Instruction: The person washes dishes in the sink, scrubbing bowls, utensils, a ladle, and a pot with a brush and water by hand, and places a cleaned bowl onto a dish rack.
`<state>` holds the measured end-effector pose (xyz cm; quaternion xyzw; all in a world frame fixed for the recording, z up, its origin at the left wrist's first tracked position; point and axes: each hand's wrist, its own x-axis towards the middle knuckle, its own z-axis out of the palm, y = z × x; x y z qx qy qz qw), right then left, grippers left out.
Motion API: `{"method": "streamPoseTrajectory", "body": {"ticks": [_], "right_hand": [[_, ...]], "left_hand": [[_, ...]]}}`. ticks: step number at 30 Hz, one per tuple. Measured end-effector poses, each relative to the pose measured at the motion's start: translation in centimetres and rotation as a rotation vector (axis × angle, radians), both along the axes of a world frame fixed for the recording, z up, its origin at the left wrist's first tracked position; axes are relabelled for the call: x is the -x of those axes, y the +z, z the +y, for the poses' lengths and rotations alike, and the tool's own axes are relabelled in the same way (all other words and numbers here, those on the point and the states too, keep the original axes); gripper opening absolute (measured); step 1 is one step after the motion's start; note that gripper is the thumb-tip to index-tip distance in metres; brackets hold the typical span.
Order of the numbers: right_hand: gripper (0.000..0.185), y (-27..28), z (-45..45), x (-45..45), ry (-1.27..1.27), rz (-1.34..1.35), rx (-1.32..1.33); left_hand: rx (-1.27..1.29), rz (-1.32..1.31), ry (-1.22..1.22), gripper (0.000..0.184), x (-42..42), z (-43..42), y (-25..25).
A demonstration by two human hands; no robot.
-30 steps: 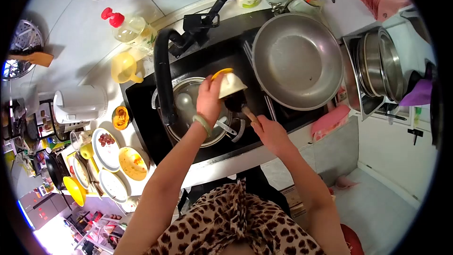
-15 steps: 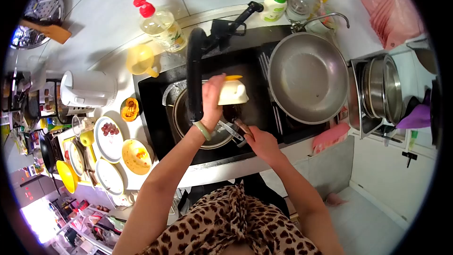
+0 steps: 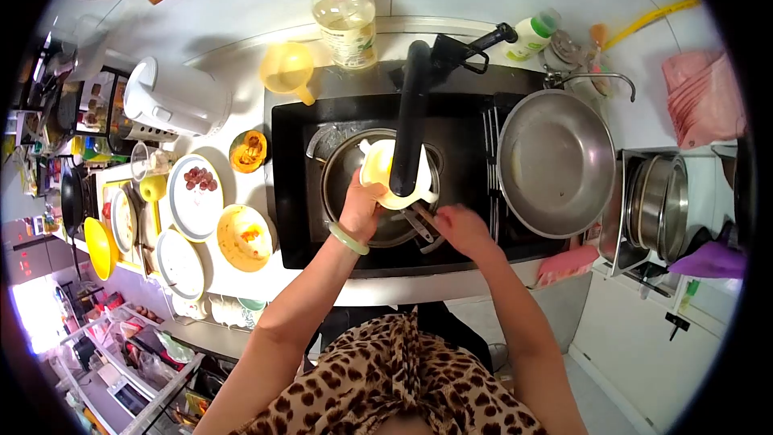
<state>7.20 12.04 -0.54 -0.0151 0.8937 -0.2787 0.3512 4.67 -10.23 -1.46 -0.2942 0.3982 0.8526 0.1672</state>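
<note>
My left hand point(image 3: 362, 208) grips the rim of a small pale yellow bowl point(image 3: 375, 171) with stubby white lugs, its inside facing up beneath the black faucet point(image 3: 413, 113). Closed fingers of my right hand point(image 3: 465, 231) hold a brown-handled brush point(image 3: 427, 216) at the bowl's lower right; its head is hidden now. Below both hands, a steel pot point(image 3: 332, 181) sits in the black sink point(image 3: 302, 229), and metal handles show beside the brush.
A large steel pan point(image 3: 555, 165) rests over the sink's right side. Left on the counter are a pumpkin half point(image 3: 248, 151), a plate with grapes point(image 3: 193, 209) and a yellow bowl point(image 3: 244, 238). A soap bottle point(image 3: 346, 24) and yellow funnel point(image 3: 287, 68) stand behind.
The bowl has turned from its side to inside-up and come under the faucet spout. The brush head has gone out of sight. The camera view has shifted.
</note>
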Motion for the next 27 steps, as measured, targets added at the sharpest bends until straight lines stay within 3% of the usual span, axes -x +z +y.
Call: {"method": "streamPoseTrajectory", "body": {"ticks": [2, 5, 9, 13, 16, 19, 23, 24, 26, 27], "right_hand": [[0.053, 1.4, 0.4, 1.2, -0.251, 0.129, 0.259], [0.054, 4.8, -1.1, 3.7, -0.539, -0.236, 0.656], [0.045, 2.4, -2.1, 4.1, -0.388, -0.175, 0.509], [0.037, 0.8, -2.1, 3.4, -0.436, -0.186, 0.556], [0.036, 0.4, -2.9, 2.8, -0.579, -0.164, 0.692], [0.037, -0.4, -3.9, 2.7, -0.643, -0.141, 0.808], [0.039, -1.7, -7.2, 1.6, -0.761, -0.119, 0.962], [0.040, -4.2, -7.1, 1.1, -0.621, -0.126, 0.805], [0.043, -2.4, -7.7, 1.3, -0.498, -0.229, 0.778], [0.046, -2.1, -7.3, 1.9, -0.402, -0.245, 0.825]], "left_hand": [[0.056, -0.027, -0.064, 0.056, -0.7, 0.2, 0.5], [0.112, -0.099, -0.137, 0.058, -1.2, 0.8, 2.8], [0.108, -0.094, -0.165, 0.057, -1.7, 0.6, 3.0], [0.126, -0.021, -0.202, 0.063, -2.2, 0.1, 2.3], [0.198, 0.045, -0.082, 0.072, -2.8, 0.3, 3.7], [0.037, -0.028, 0.102, 0.084, -4.1, 0.7, 3.9], [-0.269, -0.175, 0.018, 0.044, -5.9, 1.6, 2.7], [-0.284, -0.160, 0.085, 0.042, -5.9, 1.6, 1.8], [-0.316, -0.132, 0.221, 0.039, -5.5, 1.3, -0.9], [-0.212, -0.174, 0.232, 0.038, -5.0, 0.5, -2.8]]}}
